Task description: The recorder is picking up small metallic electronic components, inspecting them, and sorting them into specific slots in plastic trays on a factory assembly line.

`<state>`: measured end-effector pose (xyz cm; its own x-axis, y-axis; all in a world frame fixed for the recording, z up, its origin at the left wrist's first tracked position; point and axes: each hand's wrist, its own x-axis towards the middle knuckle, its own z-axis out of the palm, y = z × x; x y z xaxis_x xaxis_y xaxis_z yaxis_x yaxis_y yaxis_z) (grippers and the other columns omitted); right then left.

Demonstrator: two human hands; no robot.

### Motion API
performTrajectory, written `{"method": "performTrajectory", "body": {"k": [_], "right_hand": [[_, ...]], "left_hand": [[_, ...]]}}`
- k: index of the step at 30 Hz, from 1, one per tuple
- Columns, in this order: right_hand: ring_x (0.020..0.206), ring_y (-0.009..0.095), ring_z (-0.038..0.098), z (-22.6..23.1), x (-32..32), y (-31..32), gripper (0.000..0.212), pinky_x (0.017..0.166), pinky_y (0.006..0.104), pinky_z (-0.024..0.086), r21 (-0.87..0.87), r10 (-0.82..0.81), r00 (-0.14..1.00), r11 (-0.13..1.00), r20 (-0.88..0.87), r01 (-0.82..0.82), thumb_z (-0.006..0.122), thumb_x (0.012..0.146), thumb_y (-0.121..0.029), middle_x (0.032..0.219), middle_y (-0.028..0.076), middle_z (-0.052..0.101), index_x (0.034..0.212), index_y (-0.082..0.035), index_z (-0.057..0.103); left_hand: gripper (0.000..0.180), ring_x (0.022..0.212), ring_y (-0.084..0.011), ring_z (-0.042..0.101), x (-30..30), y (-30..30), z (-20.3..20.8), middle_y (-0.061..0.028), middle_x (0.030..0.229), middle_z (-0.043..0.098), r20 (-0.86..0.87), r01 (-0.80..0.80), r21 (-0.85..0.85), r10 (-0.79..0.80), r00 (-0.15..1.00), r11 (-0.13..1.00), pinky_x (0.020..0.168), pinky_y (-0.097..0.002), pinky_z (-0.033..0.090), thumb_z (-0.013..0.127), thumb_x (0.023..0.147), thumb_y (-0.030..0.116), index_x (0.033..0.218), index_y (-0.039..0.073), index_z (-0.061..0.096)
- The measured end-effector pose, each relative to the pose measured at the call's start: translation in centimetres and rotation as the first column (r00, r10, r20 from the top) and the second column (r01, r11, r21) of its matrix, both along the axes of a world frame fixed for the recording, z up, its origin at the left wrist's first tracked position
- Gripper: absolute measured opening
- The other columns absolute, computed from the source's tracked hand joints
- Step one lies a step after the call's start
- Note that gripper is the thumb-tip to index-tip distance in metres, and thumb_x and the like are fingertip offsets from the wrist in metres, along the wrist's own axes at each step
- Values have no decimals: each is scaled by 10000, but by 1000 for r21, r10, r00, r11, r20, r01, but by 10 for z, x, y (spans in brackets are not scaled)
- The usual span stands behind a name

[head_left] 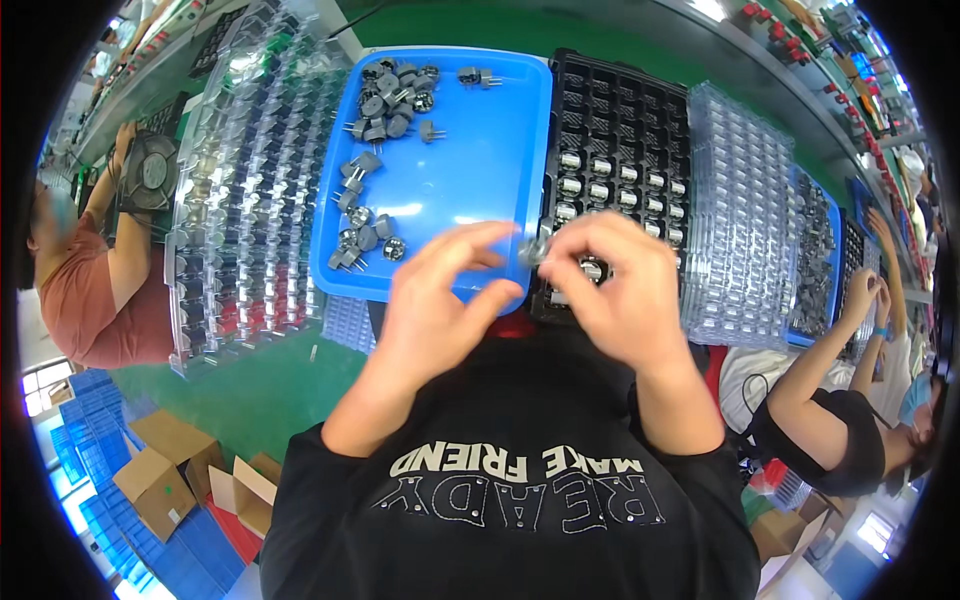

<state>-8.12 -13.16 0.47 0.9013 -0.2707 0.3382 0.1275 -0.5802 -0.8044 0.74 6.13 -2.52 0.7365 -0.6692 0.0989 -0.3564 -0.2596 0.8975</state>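
My right hand pinches a small round grey-and-silver part between thumb and fingertips, over the gap between a blue tray and a black compartment tray. Just left of that part is my left hand, its thumb and fingers spread with nothing between them, above the blue tray's near right corner. Loose grey round parts with metal pins lie in the blue tray, mostly along its left side and far left corner. Shiny silver-topped parts sit in several rows of the black tray's nearer half.
Stacked clear plastic trays stand at left and right. At far left a person in a rust-coloured top handles a black fan. Other people work at right near another blue tray. Cardboard boxes are at lower left.
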Motion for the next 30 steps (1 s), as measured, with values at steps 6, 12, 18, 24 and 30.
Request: {"method": "performTrajectory", "body": {"k": [6, 12, 18, 24, 30], "right_hand": [[800, 359, 643, -16, 49, -64, 58, 704, 447, 517, -526, -190, 981, 839, -46, 138, 672, 855, -57, 831, 138, 626, 876, -34, 623], [901, 393, 689, -50, 104, -81, 125, 780, 482, 569, -656, -181, 953, 754, -244, -25, 682, 815, -73, 955, 183, 686, 931, -27, 676], [1099, 367, 659, -24, 92, -81, 314, 924, 460, 551, -554, -234, 858, 829, -456, -69, 754, 817, -154, 1086, 206, 687, 1096, -23, 697], [1101, 345, 682, 12, -11, -150, 404, 957, 416, 536, -380, -324, 892, 905, -315, 195, 765, 816, -186, 1167, 187, 714, 1184, -34, 695], [979, 321, 710, 14, -161, -200, 388, 867, 401, 541, -602, -868, 387, 494, -309, 627, 812, 765, -164, 1034, 190, 735, 1107, -21, 697]], "left_hand": [[702, 1348, -439, 473, 25, 40, -12, -249, 1447, 513, 585, -415, 515, 46, 810, 750, 1104, -528, 402, 805, 818, 234, 1431, 54, 515], [650, 1449, -481, 317, 18, 24, -40, -182, 1605, 342, 534, -483, 616, 121, 837, 623, 1131, -713, 256, 648, 935, 168, 1539, 187, 410], [595, 1487, -461, 256, 52, -23, -46, -181, 1606, 342, 466, -195, 462, -49, 884, 865, 1194, -612, 236, 614, 898, -7, 1464, 149, 519], [623, 1460, -412, 340, 77, -50, -29, -184, 1581, 386, 597, 20, 271, -185, 780, 962, 1204, -474, 302, 687, 861, 14, 1451, 130, 524], [604, 1328, -409, 484, 59, 29, -8, -249, 1442, 516, 572, -443, 565, 56, 818, 696, 1125, -485, 380, 718, 867, 127, 1426, 20, 518]]}}
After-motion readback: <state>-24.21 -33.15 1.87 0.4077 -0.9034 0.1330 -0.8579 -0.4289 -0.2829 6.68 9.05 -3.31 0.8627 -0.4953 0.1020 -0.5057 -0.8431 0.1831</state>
